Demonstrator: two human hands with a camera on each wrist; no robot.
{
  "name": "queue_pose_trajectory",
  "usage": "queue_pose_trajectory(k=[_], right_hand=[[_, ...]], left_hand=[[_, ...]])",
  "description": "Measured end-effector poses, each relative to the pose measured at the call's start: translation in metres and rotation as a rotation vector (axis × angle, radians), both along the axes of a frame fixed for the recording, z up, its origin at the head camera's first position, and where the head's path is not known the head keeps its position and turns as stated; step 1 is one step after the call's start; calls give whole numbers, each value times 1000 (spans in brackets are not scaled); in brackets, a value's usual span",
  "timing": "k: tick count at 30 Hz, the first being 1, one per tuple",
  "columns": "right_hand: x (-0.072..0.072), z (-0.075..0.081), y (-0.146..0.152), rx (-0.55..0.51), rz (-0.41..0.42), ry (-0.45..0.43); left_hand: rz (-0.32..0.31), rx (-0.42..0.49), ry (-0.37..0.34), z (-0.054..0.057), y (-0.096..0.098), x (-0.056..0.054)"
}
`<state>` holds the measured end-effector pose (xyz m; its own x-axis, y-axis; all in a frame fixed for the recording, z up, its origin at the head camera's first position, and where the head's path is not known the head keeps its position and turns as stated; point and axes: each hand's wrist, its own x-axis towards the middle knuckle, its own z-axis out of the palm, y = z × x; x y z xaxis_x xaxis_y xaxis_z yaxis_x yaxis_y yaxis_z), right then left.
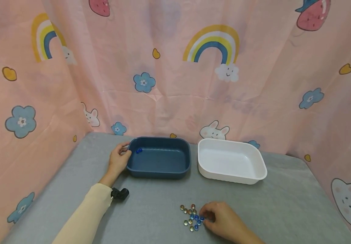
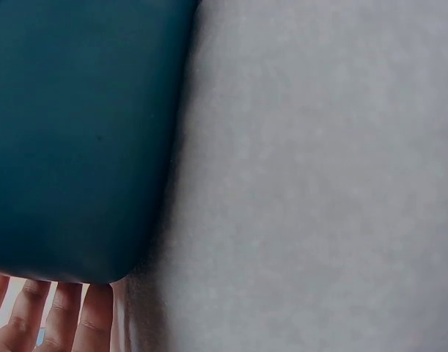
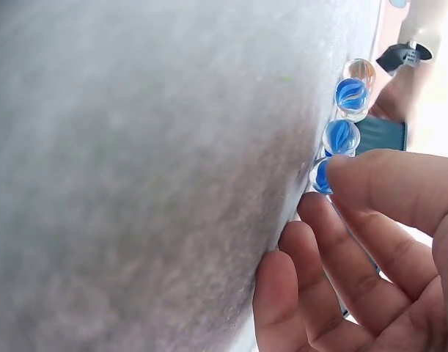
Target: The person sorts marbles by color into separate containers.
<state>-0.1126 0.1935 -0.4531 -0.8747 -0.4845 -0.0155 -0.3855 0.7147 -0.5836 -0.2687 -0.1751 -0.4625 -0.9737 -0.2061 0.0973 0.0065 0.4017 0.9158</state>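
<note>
My left hand (image 1: 118, 161) holds the left end of a dark blue tray (image 1: 160, 174), its thumb at the rim and its fingers (image 2: 61, 315) against the outer end wall. Two small dark blue marbles (image 1: 139, 150) lie inside that tray. On the grey cloth, my right hand (image 1: 222, 218) pinches a blue marble (image 3: 320, 176) between thumb and forefinger at the right edge of a loose cluster. Other blue-swirled marbles (image 3: 342, 137) sit beside it, along with clear amber and greenish marbles (image 1: 185, 222). The other right fingers lie loosely bent near the cloth.
A white tray (image 1: 230, 177) stands to the right of the blue one, a narrow gap apart. The grey cloth-covered table (image 1: 151, 203) runs back to a pink printed curtain (image 1: 175, 101). A black strap device (image 1: 120, 194) sits at my left wrist.
</note>
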Motion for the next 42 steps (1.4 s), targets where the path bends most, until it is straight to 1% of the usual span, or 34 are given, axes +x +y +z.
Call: queue_pose_trajectory(k=[11,20,27,34,37,42], right_hand=[[0,0,-1,14,-25,-26],[0,-2,-2,9,-28,9],[0,-2,-3,0,-29,11],[0,-4,-2,-18,-20,65],[0,-4,-1,-21,-19,59],[0,-2,-2,-34,-31,21]], left_hand=[[0,11,-7,-1,0,-1],[-5,14,-2,-1,0,-1],[-5,18,-6,-1,0,-1],[-3,19,-5,-1,0,-1],[1,15,-5,0,1,-1],[6,13,-7,0,1,0]])
